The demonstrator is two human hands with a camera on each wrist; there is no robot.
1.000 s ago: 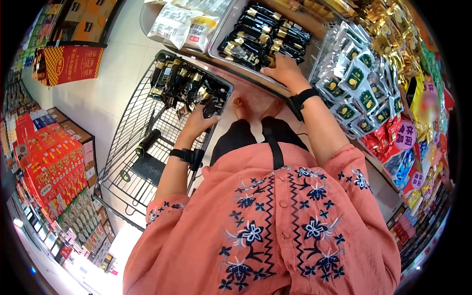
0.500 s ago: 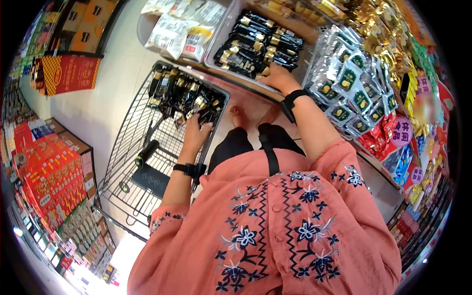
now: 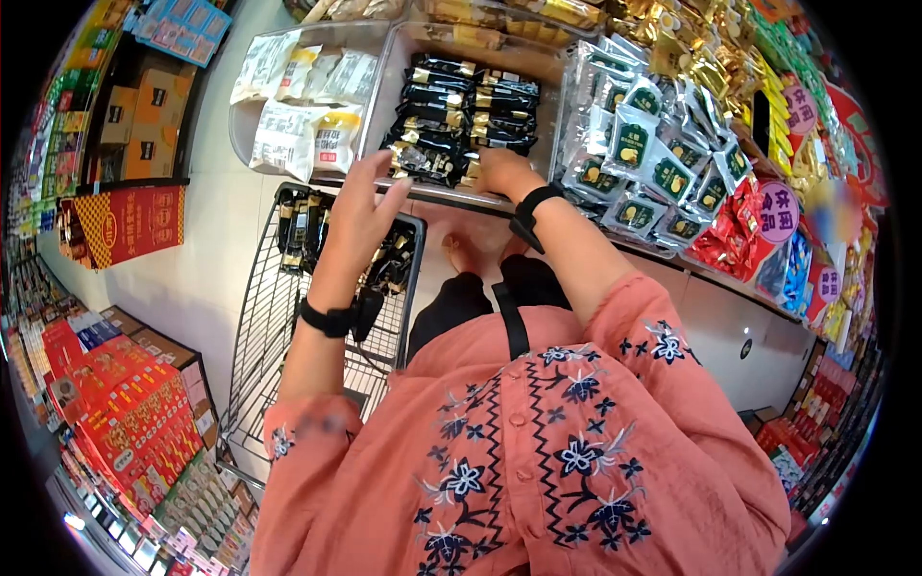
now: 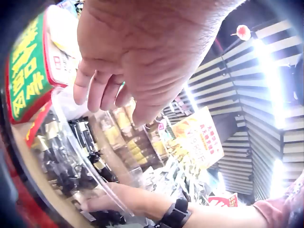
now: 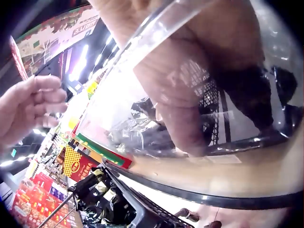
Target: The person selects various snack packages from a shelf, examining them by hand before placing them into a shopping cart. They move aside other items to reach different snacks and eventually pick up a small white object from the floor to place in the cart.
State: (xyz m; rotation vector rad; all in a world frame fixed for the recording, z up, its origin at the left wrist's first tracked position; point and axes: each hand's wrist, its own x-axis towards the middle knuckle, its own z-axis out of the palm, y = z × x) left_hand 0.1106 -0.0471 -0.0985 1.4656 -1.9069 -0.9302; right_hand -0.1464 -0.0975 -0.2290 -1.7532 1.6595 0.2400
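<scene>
Black-and-gold packets lie in rows in a clear bin. At the bin's near edge, my right hand reaches in and touches the packets; its fingertips are partly hidden. Seen through the clear wall in the right wrist view, the right hand points downward. My left hand is raised between the cart and the bin, fingers spread and holding nothing; the left wrist view shows the left hand with loosely bent fingers. More black packets are heaped in the cart, partly covered by the left arm.
White packets fill the bin to the left. Silver-and-green packets are piled on the right, beside red packets and gold ones. Stacked red boxes stand beyond the cart; the person's feet are below the bin.
My left hand has risen off the packets in the cart and moved up toward the bin, with nothing in it. The right hand remains at the bin's packets while the head view has shifted.
</scene>
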